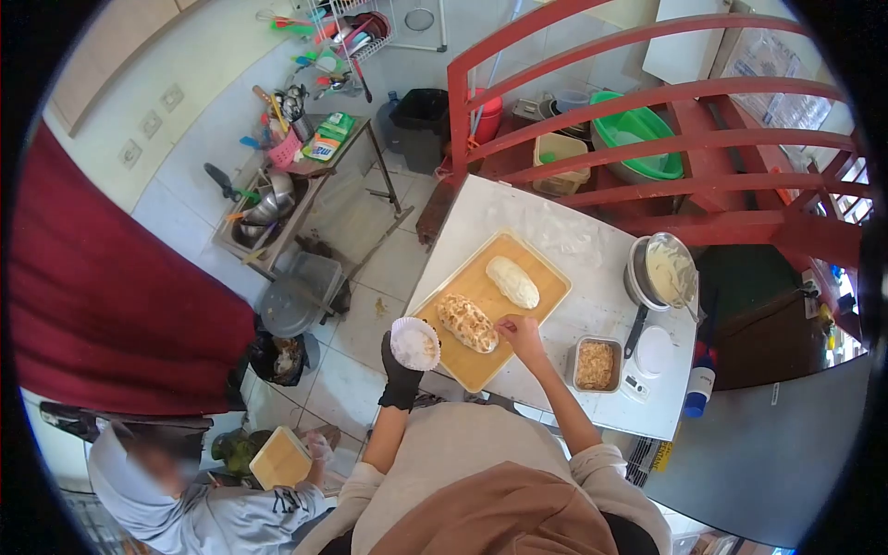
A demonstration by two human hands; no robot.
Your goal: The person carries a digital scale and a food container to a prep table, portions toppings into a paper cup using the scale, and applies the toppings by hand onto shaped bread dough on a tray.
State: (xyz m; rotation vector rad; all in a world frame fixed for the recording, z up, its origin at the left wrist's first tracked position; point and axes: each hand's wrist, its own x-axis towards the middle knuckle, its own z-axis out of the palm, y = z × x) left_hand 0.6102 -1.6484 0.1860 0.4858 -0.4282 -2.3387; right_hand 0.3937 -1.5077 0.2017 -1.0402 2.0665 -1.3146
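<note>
My left hand (401, 372), in a black glove, holds a white fluted paper cup (414, 344) with a little crumbly stuff inside, over the near left edge of a wooden tray (477, 376). My bare right hand (520, 335) has its fingertips pinched together at the right end of a topped loaf (467, 323); whatever they hold is too small to make out. Brown and pale bits cover that loaf. Behind it on the tray lies a plain white loaf (512, 282).
On the white table (555, 404) stand a metal tin of flaky topping (595, 363), a scale (636, 387) and a bowl of cream (668, 270). A red railing (647, 143) rises behind. At lower left, a person (213, 513) holds a wooden board (280, 460).
</note>
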